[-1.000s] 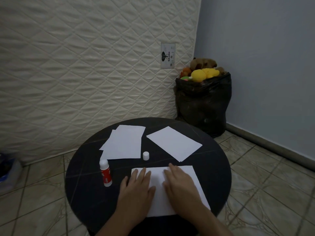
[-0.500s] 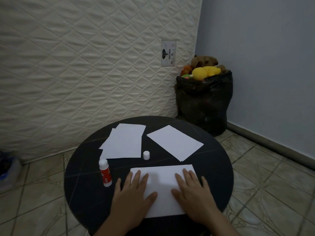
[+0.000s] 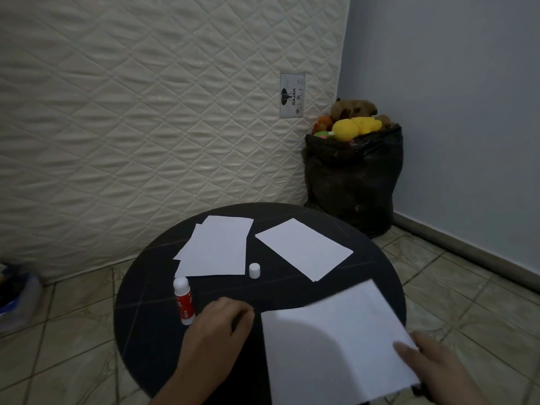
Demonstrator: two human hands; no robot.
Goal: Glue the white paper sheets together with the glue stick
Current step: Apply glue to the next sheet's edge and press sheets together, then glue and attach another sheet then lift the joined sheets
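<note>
A round black table [image 3: 140, 331] carries the paper. Far left lies a small stack of white sheets [image 3: 214, 249], far right a single white sheet [image 3: 304, 248]. The red-and-white glue stick [image 3: 183, 302] stands upright at the left, with its white cap [image 3: 254, 270] apart from it near the middle. My right hand [image 3: 435, 366] grips the right edge of the glued white sheets [image 3: 330, 343], which look lifted and blurred over the table's near right side. My left hand [image 3: 216, 331] rests with curled fingers just right of the glue stick, holding nothing.
A quilted mattress [image 3: 146, 112] leans against the wall behind the table. A black bag [image 3: 353, 176] of plush toys stands in the corner at the back right. Tiled floor [image 3: 467, 287] surrounds the table, and a blue object [image 3: 14, 296] lies at the far left.
Both hands were pressing flat on the near sheets. Now my right hand has taken their right edge and swung them rightward and up, and my left hand has come off and curled.
</note>
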